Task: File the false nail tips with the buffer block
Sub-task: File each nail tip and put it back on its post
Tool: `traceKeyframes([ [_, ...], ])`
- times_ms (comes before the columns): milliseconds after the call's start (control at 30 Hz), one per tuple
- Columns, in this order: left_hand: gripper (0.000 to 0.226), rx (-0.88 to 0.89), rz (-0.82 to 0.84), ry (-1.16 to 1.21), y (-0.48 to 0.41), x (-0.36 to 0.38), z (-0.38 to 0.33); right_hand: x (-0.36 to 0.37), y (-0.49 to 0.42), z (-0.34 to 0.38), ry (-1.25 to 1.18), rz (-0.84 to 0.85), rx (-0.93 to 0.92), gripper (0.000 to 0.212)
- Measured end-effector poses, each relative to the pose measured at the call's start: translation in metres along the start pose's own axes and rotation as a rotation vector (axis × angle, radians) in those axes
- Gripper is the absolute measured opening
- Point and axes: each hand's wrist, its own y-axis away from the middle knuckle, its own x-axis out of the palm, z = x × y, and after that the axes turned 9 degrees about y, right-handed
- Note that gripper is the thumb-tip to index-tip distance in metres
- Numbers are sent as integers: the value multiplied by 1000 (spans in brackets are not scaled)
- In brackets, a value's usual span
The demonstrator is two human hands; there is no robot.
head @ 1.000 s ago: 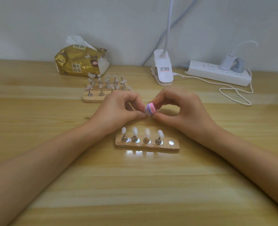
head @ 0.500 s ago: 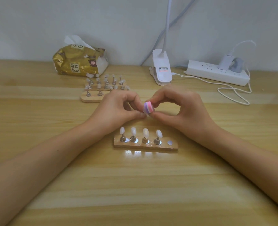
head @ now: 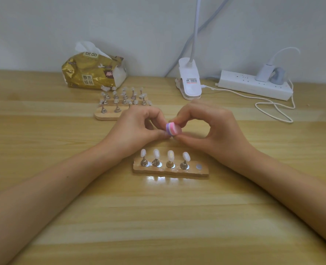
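We see the right hand (head: 212, 131) pinching the buffer block (head: 172, 129) between thumb and index finger, other fingers curled loosely behind. The left hand (head: 135, 129) has its fingers curled in, with the thumb and index tips pressed together right at the block's left face. It probably grips a nail tip there, but that spot is hidden, so we cannot tell. Both forearms angle in from the lower corners, and the hands meet just behind the near wooden holder (head: 169, 172) on the table (head: 158, 217). Four nail tips (head: 170, 155) stand upright on the holder. A second holder (head: 108, 116) sits farther back, near a tissue pack (head: 89, 73).
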Motion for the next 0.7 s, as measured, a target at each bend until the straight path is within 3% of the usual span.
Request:
traceKeyframes([
  [700, 15, -7, -1, 8, 0, 0, 0, 0, -1, -1, -7, -7, 47, 10],
])
